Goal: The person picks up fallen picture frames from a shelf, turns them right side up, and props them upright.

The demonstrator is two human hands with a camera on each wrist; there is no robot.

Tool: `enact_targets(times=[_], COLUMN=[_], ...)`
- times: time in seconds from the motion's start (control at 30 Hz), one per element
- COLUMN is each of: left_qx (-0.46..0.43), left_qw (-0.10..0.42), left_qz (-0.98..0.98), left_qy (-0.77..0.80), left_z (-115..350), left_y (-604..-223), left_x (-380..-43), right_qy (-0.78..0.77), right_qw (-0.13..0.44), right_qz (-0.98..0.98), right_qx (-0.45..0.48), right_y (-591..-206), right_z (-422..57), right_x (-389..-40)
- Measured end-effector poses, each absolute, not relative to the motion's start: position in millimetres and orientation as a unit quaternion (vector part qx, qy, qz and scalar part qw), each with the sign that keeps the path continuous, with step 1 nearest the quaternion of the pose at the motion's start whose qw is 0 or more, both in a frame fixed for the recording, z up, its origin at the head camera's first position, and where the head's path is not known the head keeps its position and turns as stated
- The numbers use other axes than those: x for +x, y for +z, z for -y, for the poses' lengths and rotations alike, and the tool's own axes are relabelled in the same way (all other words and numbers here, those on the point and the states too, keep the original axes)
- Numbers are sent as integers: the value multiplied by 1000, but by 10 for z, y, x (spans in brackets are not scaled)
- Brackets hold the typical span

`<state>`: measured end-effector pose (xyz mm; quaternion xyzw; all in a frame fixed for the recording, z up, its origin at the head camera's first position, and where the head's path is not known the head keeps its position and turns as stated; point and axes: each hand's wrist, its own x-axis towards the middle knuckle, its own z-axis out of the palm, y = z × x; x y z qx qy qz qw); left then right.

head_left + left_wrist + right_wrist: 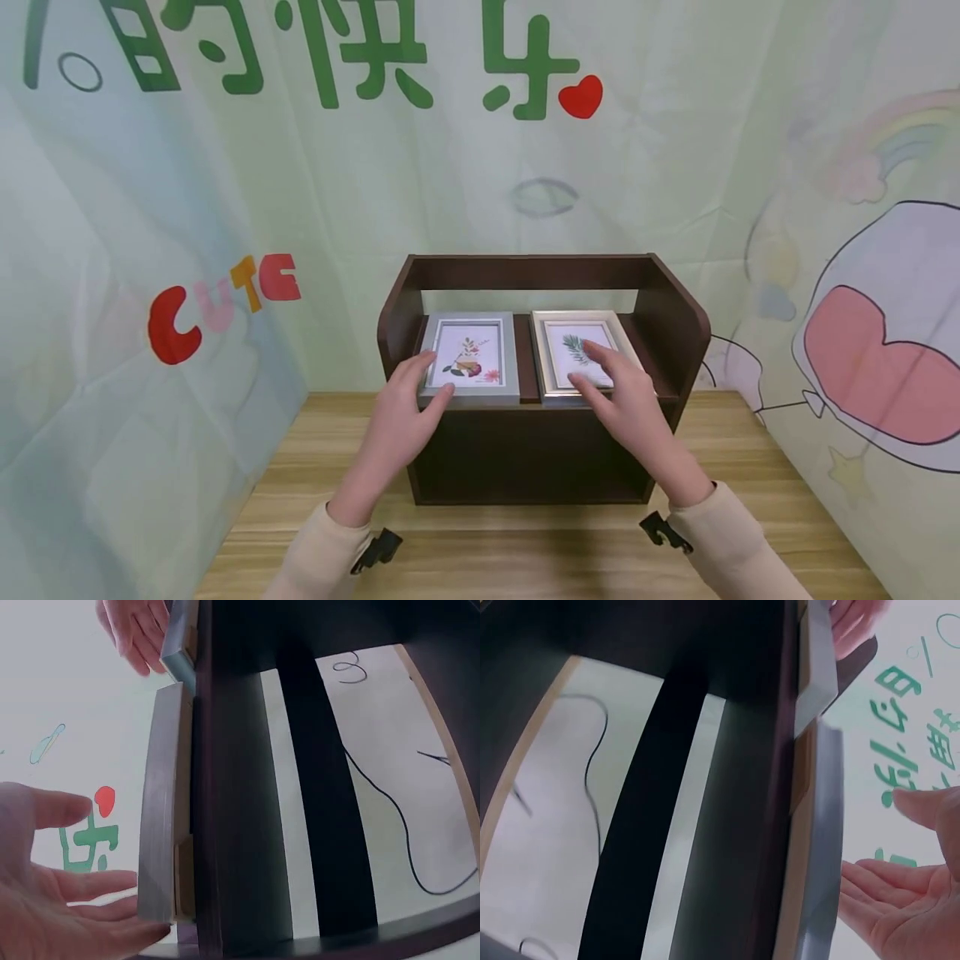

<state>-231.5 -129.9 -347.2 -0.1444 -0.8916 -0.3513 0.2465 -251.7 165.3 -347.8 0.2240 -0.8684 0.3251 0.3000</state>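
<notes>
Two picture frames lie flat, side by side, on the upper shelf of a dark brown wooden rack (532,458). The left one is a silver-grey picture frame (510,367) with a flower print; the other, a pale gold picture frame (547,379), shows a green leaf sprig. My left hand (401,417) is at the left frame's outer side, thumb apart, fingers extended; its fingertips reach the grey frame's edge (159,825) in the left wrist view. Over the gold frame's right part is my right hand (630,400), fingers loosely extended. Whether it touches the frame (821,847) is unclear.
The rack stands on a wood-grain tabletop (315,467), with raised side panels (678,321) and a back rail (532,273) around the shelf. Behind and at both sides hangs a printed cloth (660,167) with green characters and a red heart.
</notes>
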Motion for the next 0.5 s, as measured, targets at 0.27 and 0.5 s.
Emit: enact_targets(times=[0.27,0.5], left_qx=[-96,-59], left_qw=[197,154], left_qz=[900,908], left_qy=[-376,-385], left_z=[1221,1183], left_y=[-3343,-3293], left_x=[-2470,-2550], right_qy=[384,404], right_qw=[234,152], right_qz=[868,883], right_qx=[211,184], right_y=[-3350,-3195], right_z=[-1325,-1093], right_x=[-2692,-2782])
